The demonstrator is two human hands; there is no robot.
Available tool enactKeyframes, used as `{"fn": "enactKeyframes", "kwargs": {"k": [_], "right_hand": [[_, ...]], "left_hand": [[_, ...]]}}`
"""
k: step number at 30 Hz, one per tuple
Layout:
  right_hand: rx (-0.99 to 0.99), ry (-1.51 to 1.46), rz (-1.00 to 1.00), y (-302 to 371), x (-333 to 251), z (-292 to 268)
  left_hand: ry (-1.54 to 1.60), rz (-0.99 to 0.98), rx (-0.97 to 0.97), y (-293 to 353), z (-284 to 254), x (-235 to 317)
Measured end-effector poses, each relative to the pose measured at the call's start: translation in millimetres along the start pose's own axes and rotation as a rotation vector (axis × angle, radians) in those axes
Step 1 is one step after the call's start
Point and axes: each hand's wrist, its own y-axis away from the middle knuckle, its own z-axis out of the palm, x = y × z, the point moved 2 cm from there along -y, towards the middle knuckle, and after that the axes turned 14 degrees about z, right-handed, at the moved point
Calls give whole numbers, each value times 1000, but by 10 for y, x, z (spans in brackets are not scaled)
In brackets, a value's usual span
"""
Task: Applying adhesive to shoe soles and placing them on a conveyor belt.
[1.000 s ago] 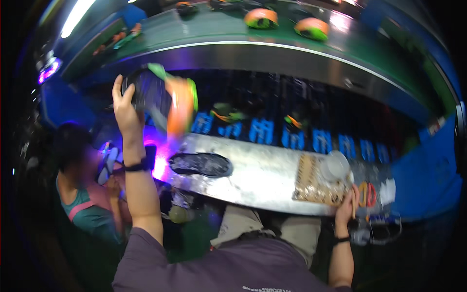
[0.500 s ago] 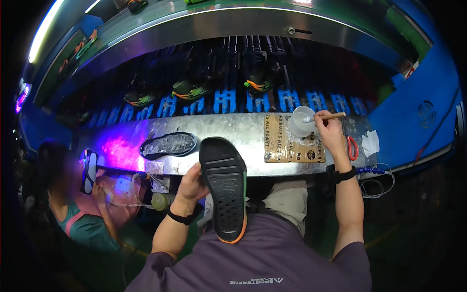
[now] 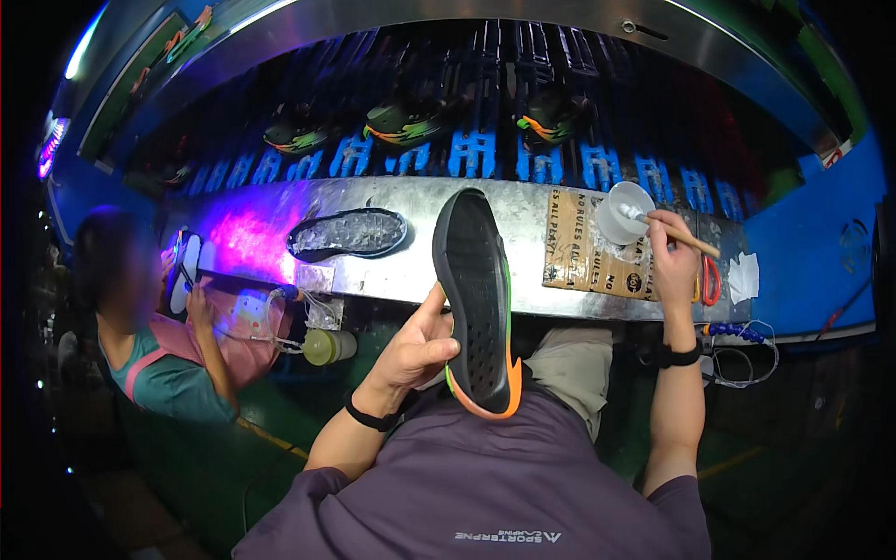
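A black shoe sole (image 3: 474, 271) with an orange and green rim at its near end stands on a slant in front of my chest. My left hand (image 3: 417, 345) grips it by its left edge, thumb toward me. Over at the right, my right hand (image 3: 674, 257) is closed on the wooden handle of a brush (image 3: 695, 239). The whitened brush tip is at the mouth of a white plastic cup (image 3: 623, 211); whether it touches the inside I cannot tell. The cup sits on a piece of printed cardboard (image 3: 583, 257) on the metal bench.
Another sole (image 3: 347, 232) lies on the metal bench (image 3: 425, 210), left of centre. Red-handled scissors (image 3: 711, 282) and crumpled white paper (image 3: 744, 277) are at the right. Dark shoes (image 3: 403, 121) stand on the conveyor behind. A person (image 3: 177, 355) at the left handles a white-faced sole.
My left hand has turned the sole and raised it slightly away from me. The brush handle now slants down to the right. The whole view has shifted.
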Motion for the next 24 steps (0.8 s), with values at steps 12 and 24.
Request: {"fn": "enactKeyframes", "kwargs": {"k": [12,24], "right_hand": [[-262,-257,-263,1088,-716,504],[-121,-105,-473,1136,-827,709]], "left_hand": [[-232,128,-18,-48,151,-139],[-315,127,-51,4,180,-164]]}}
